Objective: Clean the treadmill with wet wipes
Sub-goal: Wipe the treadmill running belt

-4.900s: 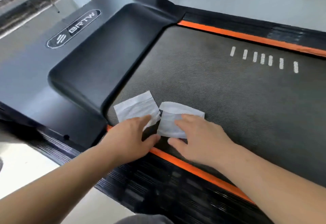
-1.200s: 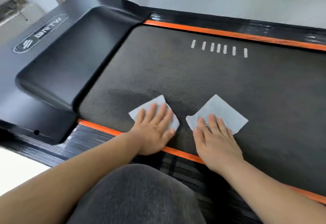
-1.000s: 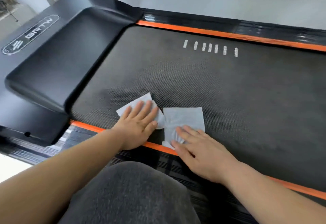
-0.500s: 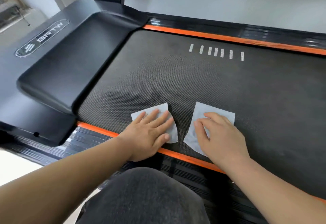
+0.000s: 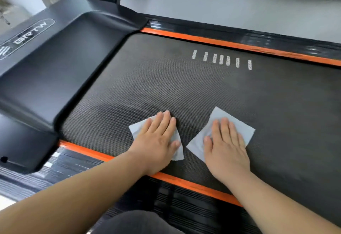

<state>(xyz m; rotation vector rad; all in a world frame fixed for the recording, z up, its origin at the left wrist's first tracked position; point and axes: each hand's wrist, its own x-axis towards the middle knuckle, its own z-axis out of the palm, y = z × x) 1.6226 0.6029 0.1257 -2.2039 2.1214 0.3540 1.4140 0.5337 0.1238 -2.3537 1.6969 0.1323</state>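
The treadmill's dark textured belt (image 5: 203, 86) fills the middle of the head view, edged by orange strips. My left hand (image 5: 158, 139) lies flat with straight fingers, pressing a white wet wipe (image 5: 135, 129) onto the belt near its front edge. My right hand (image 5: 226, 149) lies flat beside it, pressing a second white wipe (image 5: 239, 128) that sticks out in a diamond shape around the fingers. The two wipes lie apart. A darker damp patch (image 5: 118, 112) shows on the belt left of and behind the left hand.
The black motor cover (image 5: 60, 64) with a BRTW logo rises left of the belt. A ribbed black side rail (image 5: 184, 206) runs along the near orange strip (image 5: 88, 150). Grey floor (image 5: 221, 8) lies beyond the far rail. My dark-clothed knee (image 5: 138, 222) is at the bottom.
Both hands have slid forward across the belt and spread apart with their wipes. The right wipe has turned from upright to a diamond shape.
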